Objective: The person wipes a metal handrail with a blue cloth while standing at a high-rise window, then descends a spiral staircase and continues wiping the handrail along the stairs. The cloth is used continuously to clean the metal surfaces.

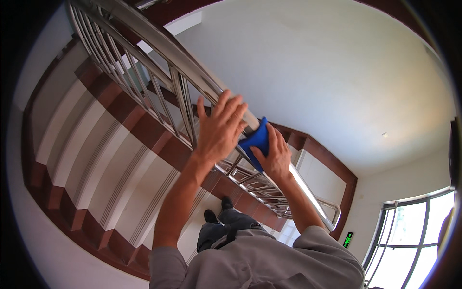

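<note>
A shiny metal stair handrail (195,68) runs diagonally from the upper left to the lower right. My right hand (276,155) grips a blue cloth (258,142) that is wrapped over the handrail. Just up the rail from the cloth, my left hand (221,130) has its fingers spread at the rail and holds nothing; whether its palm touches the metal cannot be told. Below the handrail stand metal balusters (182,104).
Light stair treads (119,177) with dark red edging lie to the left and under my feet. Beyond the railing is a pale wall (306,72). A barred window (404,231) and a green lit sign (348,240) are at the lower right.
</note>
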Demonstrator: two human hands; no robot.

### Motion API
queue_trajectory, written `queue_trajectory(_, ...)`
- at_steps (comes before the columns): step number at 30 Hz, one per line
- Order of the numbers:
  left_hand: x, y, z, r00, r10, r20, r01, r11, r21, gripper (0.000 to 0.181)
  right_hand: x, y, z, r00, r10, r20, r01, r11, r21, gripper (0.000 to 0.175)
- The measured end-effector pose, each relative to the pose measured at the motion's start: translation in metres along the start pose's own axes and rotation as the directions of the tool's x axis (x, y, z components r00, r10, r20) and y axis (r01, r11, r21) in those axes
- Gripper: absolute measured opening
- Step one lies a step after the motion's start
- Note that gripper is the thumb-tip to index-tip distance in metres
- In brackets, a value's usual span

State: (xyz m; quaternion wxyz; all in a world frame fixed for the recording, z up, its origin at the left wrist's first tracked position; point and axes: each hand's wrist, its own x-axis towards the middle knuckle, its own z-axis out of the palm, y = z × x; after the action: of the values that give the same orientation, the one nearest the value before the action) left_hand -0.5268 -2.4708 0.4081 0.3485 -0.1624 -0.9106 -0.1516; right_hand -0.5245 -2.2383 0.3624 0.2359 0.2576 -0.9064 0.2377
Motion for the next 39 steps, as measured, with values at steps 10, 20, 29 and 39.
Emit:
queue_trajectory(10, 0.029, -0.035, -0.017, 0.998, -0.028, -0.057, 0.034, 0.994, 0.103, 0.035, 0.019, -0.012, -0.002, 0.996, -0.084, -0.015, 0.085, 0.99, 0.114, 0.086)
queue_trajectory(20, 0.029, -0.034, -0.012, 0.994, -0.042, -0.106, 0.048, 0.997, 0.06, 0.034, -0.088, 0.039, -0.017, 0.966, -0.229, -0.12, 0.242, 0.964, 0.108, 0.072)
queue_trajectory(29, -0.017, -0.021, -0.03, 0.993, -0.113, -0.034, 0.113, 0.993, -0.019, 0.045, -0.094, 0.016, 0.096, 0.999, 0.036, 0.035, -0.045, 0.958, 0.282, 0.057)
queue_trajectory(39, -0.112, -0.028, -0.009, 0.932, -0.361, 0.027, 0.362, 0.929, -0.078, 0.046, 0.01, -0.011, 0.176, 0.998, 0.008, 0.065, -0.021, 0.979, 0.203, 0.071)
